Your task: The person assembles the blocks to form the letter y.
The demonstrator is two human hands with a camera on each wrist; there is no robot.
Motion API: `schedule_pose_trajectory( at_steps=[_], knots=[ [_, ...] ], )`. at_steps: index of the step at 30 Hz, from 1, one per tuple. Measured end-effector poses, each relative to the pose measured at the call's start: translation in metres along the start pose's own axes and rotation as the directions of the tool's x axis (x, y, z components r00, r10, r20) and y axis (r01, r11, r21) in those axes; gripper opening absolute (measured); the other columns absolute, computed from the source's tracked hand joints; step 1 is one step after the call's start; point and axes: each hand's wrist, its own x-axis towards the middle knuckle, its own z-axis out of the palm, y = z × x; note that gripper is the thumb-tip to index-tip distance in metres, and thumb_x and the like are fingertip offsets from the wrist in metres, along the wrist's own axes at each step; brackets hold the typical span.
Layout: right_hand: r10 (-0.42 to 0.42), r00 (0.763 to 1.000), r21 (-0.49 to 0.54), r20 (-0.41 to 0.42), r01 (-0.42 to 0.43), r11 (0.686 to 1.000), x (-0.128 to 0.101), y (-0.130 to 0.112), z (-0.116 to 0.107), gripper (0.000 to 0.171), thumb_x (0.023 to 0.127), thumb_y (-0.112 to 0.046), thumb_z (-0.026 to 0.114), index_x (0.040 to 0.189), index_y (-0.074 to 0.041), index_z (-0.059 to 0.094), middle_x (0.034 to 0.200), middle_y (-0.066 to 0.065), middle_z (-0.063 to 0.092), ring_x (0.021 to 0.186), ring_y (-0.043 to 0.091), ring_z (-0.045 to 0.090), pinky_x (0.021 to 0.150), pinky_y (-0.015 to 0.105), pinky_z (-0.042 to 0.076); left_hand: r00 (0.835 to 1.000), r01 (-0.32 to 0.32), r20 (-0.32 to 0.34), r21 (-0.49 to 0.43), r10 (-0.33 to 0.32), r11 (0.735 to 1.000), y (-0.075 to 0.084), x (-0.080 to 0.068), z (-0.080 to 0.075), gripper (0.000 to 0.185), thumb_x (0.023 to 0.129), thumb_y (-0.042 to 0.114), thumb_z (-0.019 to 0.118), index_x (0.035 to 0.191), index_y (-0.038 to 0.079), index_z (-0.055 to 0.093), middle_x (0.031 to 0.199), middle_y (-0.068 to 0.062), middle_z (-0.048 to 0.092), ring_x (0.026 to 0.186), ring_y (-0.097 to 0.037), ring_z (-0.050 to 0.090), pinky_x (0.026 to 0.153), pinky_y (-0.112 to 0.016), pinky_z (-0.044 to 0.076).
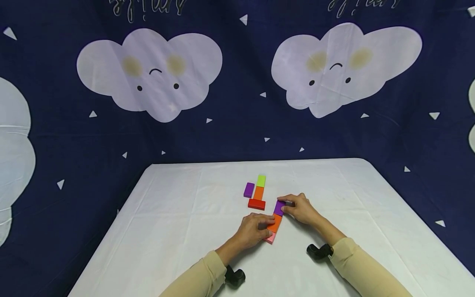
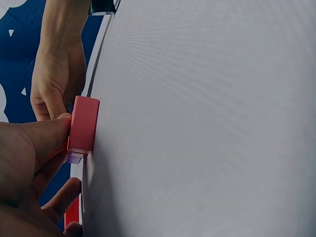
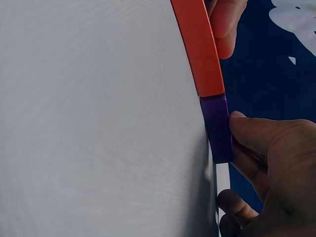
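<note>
Three blocks lie end to end in a slanted row near the table's middle: a purple block [image 1: 279, 208] farthest, an orange block [image 1: 275, 225] in the middle and a pink block [image 1: 270, 238] nearest. My left hand [image 1: 268, 229] pinches the pink block [image 2: 83, 124], thumb on its side, with fingers over the orange one. My right hand [image 1: 285, 206] grips the purple block [image 3: 217, 128] at the row's far end, thumb on its side. The orange block [image 3: 200, 49] butts against the purple one.
Just beyond the row sits a cluster: a green block [image 1: 261, 180], an orange block [image 1: 259, 192], a purple block [image 1: 249, 189] and a red block [image 1: 257, 203]. The white-clothed table [image 1: 178, 231] stands before a dark blue cloud-print backdrop [image 1: 237, 82].
</note>
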Motion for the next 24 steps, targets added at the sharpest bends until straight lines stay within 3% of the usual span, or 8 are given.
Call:
schedule_pose_trajectory(
  at_steps=[4,7,14,24],
  knots=[
    [0.006,1.000,0.001,0.001,-0.006,1.000,-0.0002,-0.0004,0.0000,0.034,0.082,-0.017,0.070,0.115,-0.018,0.068,0.113,0.005,0.068,0.083,0.020,0.041,0.069,0.029,0.028,0.998,-0.063,-0.029,0.035,0.064,0.997,-0.0006,-0.0012,-0.0002,0.032,0.081,0.015,0.070,0.112,0.008,0.070,0.118,-0.001,0.068,0.110,-0.019,0.057,0.095,-0.033,0.040],
    [0.017,1.000,-0.003,0.000,-0.017,1.000,-0.0004,-0.0005,0.0001,0.034,0.082,-0.019,0.070,0.116,-0.019,0.068,0.111,0.005,0.067,0.084,0.020,0.041,0.068,0.029,0.028,0.998,-0.053,-0.024,0.042,0.055,0.998,-0.0009,-0.0008,0.0001,0.032,0.081,0.015,0.070,0.112,0.009,0.070,0.118,0.000,0.069,0.109,-0.019,0.058,0.095,-0.033,0.041],
    [0.028,0.999,0.001,-0.018,-0.028,1.000,-0.0010,0.0008,0.0005,0.034,0.080,-0.021,0.072,0.114,-0.019,0.069,0.105,0.005,0.068,0.082,0.019,0.040,0.067,0.029,0.028,0.999,0.045,0.017,0.014,-0.046,0.999,0.0003,0.0008,0.0011,0.032,0.082,0.017,0.070,0.114,0.013,0.070,0.121,0.005,0.067,0.114,-0.016,0.056,0.101,-0.033,0.037],
    [0.025,0.999,0.003,-0.037,-0.025,1.000,-0.0025,0.0054,0.0016,0.032,0.080,-0.022,0.072,0.112,-0.019,0.070,0.099,0.003,0.068,0.080,0.019,0.039,0.066,0.029,0.028,0.999,0.032,0.016,0.030,-0.032,0.999,0.0024,-0.0006,-0.0002,0.032,0.083,0.019,0.070,0.114,0.014,0.070,0.121,0.005,0.067,0.114,-0.016,0.056,0.101,-0.034,0.037]
  ],
)
